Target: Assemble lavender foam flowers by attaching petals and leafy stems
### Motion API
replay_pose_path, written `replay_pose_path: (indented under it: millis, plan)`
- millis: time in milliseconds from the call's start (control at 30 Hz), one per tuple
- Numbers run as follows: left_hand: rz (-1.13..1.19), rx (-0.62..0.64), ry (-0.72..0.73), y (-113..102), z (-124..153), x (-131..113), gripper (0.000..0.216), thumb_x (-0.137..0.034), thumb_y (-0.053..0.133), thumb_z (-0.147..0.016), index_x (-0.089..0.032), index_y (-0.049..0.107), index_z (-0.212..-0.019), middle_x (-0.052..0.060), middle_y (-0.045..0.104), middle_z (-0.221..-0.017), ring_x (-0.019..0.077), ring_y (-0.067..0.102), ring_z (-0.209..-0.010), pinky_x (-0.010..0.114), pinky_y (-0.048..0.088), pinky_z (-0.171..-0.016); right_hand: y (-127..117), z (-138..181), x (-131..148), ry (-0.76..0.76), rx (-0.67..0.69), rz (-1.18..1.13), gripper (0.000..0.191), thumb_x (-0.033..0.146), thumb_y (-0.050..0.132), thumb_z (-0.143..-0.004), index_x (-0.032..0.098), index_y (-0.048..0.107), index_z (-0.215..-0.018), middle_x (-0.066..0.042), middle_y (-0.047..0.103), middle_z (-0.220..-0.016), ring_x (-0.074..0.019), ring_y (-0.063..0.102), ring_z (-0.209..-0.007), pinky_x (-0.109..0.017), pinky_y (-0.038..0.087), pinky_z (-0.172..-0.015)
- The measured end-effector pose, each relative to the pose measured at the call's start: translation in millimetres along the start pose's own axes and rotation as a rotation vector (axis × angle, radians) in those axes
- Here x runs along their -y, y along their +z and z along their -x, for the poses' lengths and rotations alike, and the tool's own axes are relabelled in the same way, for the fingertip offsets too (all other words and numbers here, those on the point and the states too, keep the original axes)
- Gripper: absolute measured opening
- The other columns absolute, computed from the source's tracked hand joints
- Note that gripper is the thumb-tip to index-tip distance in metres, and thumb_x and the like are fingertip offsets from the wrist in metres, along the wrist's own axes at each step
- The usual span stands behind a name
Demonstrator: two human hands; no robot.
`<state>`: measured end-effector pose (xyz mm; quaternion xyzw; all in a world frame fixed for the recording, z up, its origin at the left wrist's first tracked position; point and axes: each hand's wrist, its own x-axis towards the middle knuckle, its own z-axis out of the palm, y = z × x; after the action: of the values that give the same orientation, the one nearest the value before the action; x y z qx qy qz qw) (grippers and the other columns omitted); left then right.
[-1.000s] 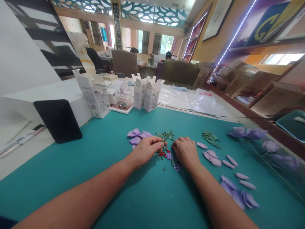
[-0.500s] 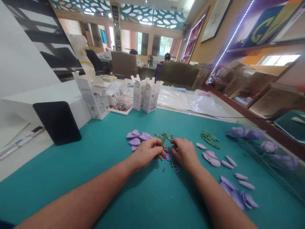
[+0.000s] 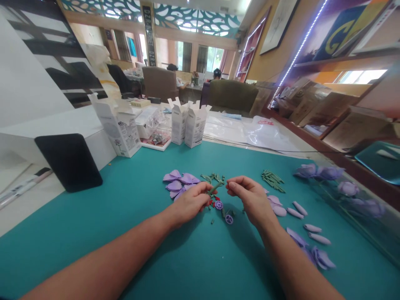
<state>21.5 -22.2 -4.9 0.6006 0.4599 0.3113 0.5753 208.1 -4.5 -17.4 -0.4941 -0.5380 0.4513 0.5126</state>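
My left hand (image 3: pixel 191 201) pinches a short green stem piece (image 3: pixel 215 187) that points up and to the right. A few centimetres to its right, my right hand (image 3: pixel 251 196) hovers just above the mat with fingers pinched on something too small to make out. Under and between the hands lie small red and green parts (image 3: pixel 212 202) and two purple wheel-shaped pieces (image 3: pixel 229 218). A pile of purple petals (image 3: pixel 179 181) sits just left of my left hand.
On the teal mat (image 3: pixel 156 250) lie more loose purple petals (image 3: pixel 308 227) at right, a bundle of green sticks (image 3: pixel 272 180), and finished purple flowers (image 3: pixel 328 175) at far right. White open cartons (image 3: pixel 187 125), a black panel (image 3: pixel 68 160) and plastic sheeting stand behind. People sit far back.
My right hand rose off the mat and closed into a pinch. The green stem in my left hand swung from lying low to pointing toward the right hand.
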Motion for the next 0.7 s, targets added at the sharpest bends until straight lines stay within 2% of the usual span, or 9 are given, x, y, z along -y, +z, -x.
replay_pose_path:
  millis: [167,400,700]
  plan:
    - [-0.092,0.008,0.087,-1.8,1.0,0.5,0.029,-0.037,0.046,-0.085,-0.018,0.065,-0.094,-0.003,0.049,-0.065,0.0116,0.044,-0.062,0.023,0.035,-0.059,2.4,2.5,2.9,0.050,0.022,-0.093,0.028,0.042,0.076,-0.065,0.017,0.067,-0.071,-0.002,0.067,-0.065,-0.0126,0.059,-0.059,-0.027,0.048,-0.060]
    - [-0.124,0.009,0.112,-1.6,2.0,0.8,0.025,-0.034,0.048,-0.085,-0.017,0.066,-0.090,-0.001,0.057,-0.075,0.0131,0.050,-0.071,0.024,0.040,-0.068,5.7,4.4,2.3,0.021,0.056,-0.077,0.025,0.040,0.074,-0.069,0.017,0.066,-0.068,0.000,0.065,-0.062,-0.0112,0.057,-0.058,-0.025,0.047,-0.060]
    - [-0.153,0.020,0.102,-1.1,3.0,-2.7,0.025,-0.032,0.045,-0.086,-0.015,0.063,-0.089,-0.002,0.053,-0.072,0.0129,0.048,-0.069,0.024,0.039,-0.069,7.4,7.4,5.9,-0.006,0.059,-0.007,0.027,0.043,0.072,-0.069,0.017,0.065,-0.068,0.000,0.064,-0.061,-0.0115,0.057,-0.059,-0.025,0.046,-0.060]
